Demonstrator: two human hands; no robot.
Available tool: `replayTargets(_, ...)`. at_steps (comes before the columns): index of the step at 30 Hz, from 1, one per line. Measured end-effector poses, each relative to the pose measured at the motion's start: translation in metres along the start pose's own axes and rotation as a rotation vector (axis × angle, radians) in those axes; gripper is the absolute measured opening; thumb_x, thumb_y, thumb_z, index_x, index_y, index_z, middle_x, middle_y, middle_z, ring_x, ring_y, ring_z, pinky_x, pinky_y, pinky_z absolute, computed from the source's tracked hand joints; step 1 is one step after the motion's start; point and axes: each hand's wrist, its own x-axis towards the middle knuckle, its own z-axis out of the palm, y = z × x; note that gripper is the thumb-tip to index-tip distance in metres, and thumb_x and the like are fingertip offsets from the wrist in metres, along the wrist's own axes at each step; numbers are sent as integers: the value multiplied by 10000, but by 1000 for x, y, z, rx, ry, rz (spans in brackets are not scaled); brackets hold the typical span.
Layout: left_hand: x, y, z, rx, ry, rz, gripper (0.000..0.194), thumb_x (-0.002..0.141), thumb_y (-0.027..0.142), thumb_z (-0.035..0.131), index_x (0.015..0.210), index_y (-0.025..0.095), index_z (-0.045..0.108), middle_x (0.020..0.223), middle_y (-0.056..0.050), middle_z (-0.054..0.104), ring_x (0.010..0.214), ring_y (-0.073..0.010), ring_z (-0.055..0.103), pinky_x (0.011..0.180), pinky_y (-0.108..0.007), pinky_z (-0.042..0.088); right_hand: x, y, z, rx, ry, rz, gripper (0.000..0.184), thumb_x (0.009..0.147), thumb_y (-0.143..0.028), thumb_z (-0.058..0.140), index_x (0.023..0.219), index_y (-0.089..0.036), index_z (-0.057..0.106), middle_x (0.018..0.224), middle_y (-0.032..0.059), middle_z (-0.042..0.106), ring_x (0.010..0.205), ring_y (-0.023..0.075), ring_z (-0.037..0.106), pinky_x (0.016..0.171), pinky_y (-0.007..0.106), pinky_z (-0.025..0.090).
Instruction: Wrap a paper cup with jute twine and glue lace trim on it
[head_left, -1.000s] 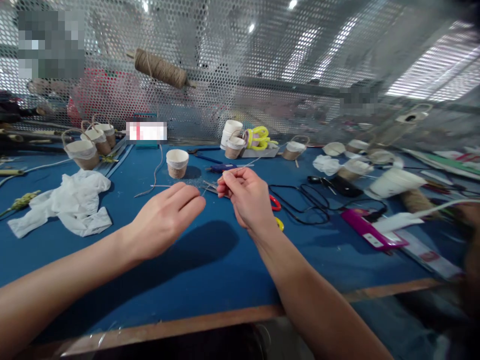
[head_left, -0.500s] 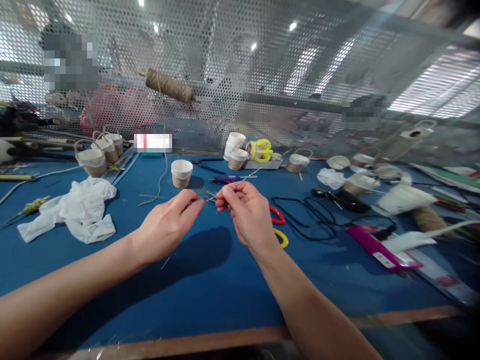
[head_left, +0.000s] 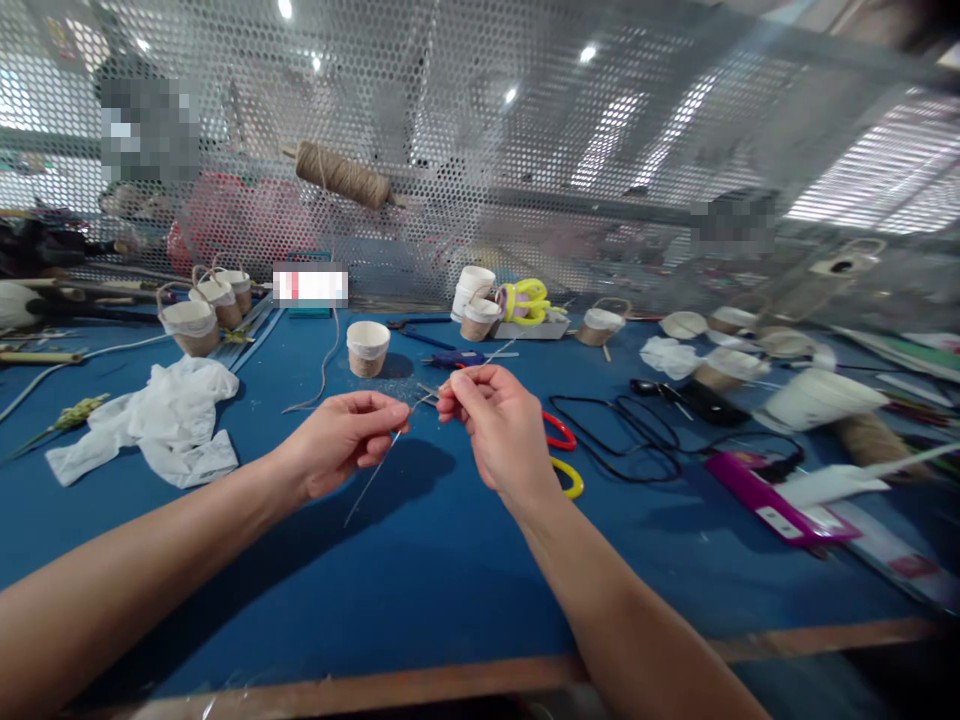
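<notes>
A thin pale strand (head_left: 369, 487), thread or wire, runs through both hands. My left hand (head_left: 334, 445) pinches it between thumb and fingers, and one end trails down and left over the table. My right hand (head_left: 495, 415) is closed on it a short way to the right, its fingertips pressed together; more strand sticks up behind that hand. Under my right hand lie scissors with red and yellow handles (head_left: 568, 478), partly hidden. Just beyond my hands stands a small cup (head_left: 367, 352) with a white upper band and brown lower part. A blue tool (head_left: 456, 358) lies beyond my right hand.
White cloth (head_left: 169, 415) lies crumpled at left, near several handled little baskets (head_left: 191, 328). A twine spool (head_left: 343, 175) hangs on the perforated screen. To the right are a black cable (head_left: 622, 440), a purple power strip (head_left: 772, 500) and a white cup (head_left: 821, 400).
My left hand has turned so that its thumb and fingertips show, and the strand's trailing end now hangs from it. My right hand keeps its pinch. The camera view has tilted slightly upward.
</notes>
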Motion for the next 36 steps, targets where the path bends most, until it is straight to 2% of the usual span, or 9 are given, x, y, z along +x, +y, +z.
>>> replayTargets(5,-18,-5,4,1136,168,479,81,788,206,601,807,128,612,777,-69,617,591,-143,564,534,-261,457,13,-3,-6,43,133,74,149,683,-229,674,649,-160,547,561,-31,609,481,78,552,493,231,479)
replayTargets(8,-38,-2,14,1463,-8,523,157,824,229,562,762,111,645,732,-117,651,589,-207,619,534,-303,478,16,-5,-8,77,162,88,166,673,-223,681,623,-163,534,550,-30,601,484,77,546,490,228,468)
replayTargets(13,-49,11,24,873,-467,263,309,911,344,420,849,151,654,617,-27,656,535,-122,623,496,-186,479,17,-4,-10,157,129,155,203,634,-251,717,608,-166,535,555,-29,590,499,78,538,495,227,457)
replayTargets(15,-43,9,21,727,-411,299,308,921,324,393,881,137,636,707,-42,671,571,-107,626,521,-180,494,17,-5,-10,170,121,168,215,625,-263,729,613,-165,537,561,-28,588,502,78,537,500,228,457)
replayTargets(20,-19,-11,7,1035,119,1020,136,856,244,533,876,136,614,851,-98,650,777,-168,618,707,-281,523,13,-6,-7,179,87,202,229,613,-281,738,610,-164,541,553,-25,587,498,81,532,499,231,455)
replayTargets(22,-13,-15,1,1119,244,1126,127,845,241,555,888,128,591,891,-116,637,825,-180,607,727,-293,519,8,-6,-3,186,59,232,225,606,-282,742,608,-164,551,550,-29,591,492,78,527,499,231,454)
replayTargets(26,-8,-12,-5,1084,335,1021,70,833,213,566,819,145,555,760,-50,629,678,-138,589,625,-245,495,0,-8,4,221,13,230,232,606,-294,754,637,-168,562,575,-33,607,520,81,549,513,227,463)
replayTargets(32,-6,-11,-1,734,239,668,74,812,218,572,782,153,553,675,-3,632,578,-100,570,540,-190,457,-7,-5,7,200,-140,170,233,652,-326,745,713,-171,583,651,-14,657,574,102,606,569,256,509)
replayTargets(36,-9,-6,-4,899,143,680,148,878,188,448,853,144,587,635,-4,624,514,-90,547,497,-182,455,-6,0,4,184,-161,113,251,681,-357,730,713,-167,570,680,-8,671,601,115,633,592,268,525)
